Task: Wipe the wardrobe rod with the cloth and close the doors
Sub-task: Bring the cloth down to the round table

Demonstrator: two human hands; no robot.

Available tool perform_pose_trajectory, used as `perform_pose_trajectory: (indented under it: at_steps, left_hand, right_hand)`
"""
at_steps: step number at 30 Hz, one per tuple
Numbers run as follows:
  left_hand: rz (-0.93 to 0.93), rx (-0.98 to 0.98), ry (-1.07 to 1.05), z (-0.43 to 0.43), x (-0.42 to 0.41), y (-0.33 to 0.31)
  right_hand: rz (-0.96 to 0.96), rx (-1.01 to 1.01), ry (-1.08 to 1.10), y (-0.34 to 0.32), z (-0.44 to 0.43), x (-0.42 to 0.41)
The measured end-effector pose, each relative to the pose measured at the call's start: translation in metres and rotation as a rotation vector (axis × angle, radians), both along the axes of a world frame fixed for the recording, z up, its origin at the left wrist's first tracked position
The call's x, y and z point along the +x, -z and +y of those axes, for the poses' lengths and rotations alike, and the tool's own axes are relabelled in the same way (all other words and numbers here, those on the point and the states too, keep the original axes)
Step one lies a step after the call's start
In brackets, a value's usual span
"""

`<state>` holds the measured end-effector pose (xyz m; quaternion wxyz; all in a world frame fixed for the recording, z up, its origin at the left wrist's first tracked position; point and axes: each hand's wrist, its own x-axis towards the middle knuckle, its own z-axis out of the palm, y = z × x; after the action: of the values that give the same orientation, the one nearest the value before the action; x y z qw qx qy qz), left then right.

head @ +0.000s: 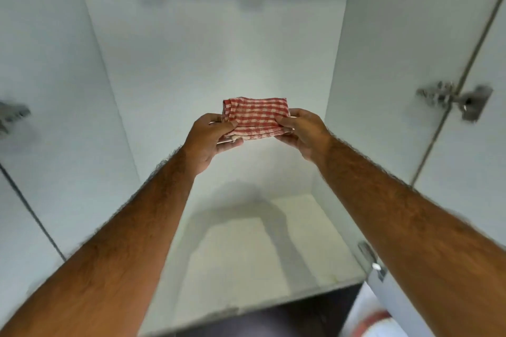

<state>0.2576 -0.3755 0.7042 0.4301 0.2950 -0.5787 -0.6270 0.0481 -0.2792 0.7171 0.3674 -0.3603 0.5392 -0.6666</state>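
**Cloth folded in both hands, rod not yet in sight**

The person stands before the open wardrobe (pixel 208 44) and holds a red-and-white checked cloth (pixel 254 115) with both hands, out in front, inside the empty compartment. The left hand (pixel 210 139) is closed on the left edge of the cloth, thumb on top and fingers below. The right hand (pixel 301 131) pinches the right edge in the same way. The cloth is folded into a small flat pad with several layers, and it touches nothing except the hands.

The wardrobe rod does not appear in this view; it may be above the frame, but this cannot be told. The right door (pixel 465 35) stands open, and its hinge (pixel 454 100) is visible on the side wall. On the left another hinge (pixel 12 115) is partly in the frame, blurred.

The step in hand seems to be preparing the cloth. To do it well, the person should probably keep the pad thick enough to wrap around the rod, so that one hand can close around it and slide along the whole length. A loose corner could catch on the rod supports, so the edges are better tucked in. The doors are likely to come last, after the cloth is taken out of the way.
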Motion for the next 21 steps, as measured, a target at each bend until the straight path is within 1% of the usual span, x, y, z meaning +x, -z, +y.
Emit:
perform_pose_trajectory:
  at_steps: [5,9,12,15,18,20,21]
  left_hand:
    - [-0.095,0.130,0.020,0.047,-0.048,0.117]
    - [-0.201,0.216,0.060,0.084,-0.085,0.218]
    - [-0.282,0.279,0.098,0.121,-0.109,0.299]
    - [-0.344,0.329,0.094,0.163,-0.127,0.372]
    - [-0.393,0.387,0.109,0.212,-0.142,0.445]
    - [-0.452,0.367,0.118,0.247,-0.155,0.496]
    - [-0.484,0.337,0.125,0.263,-0.162,0.520]
  right_hand:
    - [-0.108,0.162,0.095,0.125,0.054,-0.037]
    - [-0.229,0.260,0.254,0.234,0.107,-0.057]
    - [-0.260,0.336,0.326,0.313,0.156,-0.064]
    - [-0.217,0.472,0.366,0.382,0.203,-0.069]
    - [-0.081,0.664,0.381,0.455,0.252,-0.075]
    - [-0.016,0.792,0.383,0.505,0.288,-0.080]
    - [-0.016,0.832,0.403,0.529,0.306,-0.083]
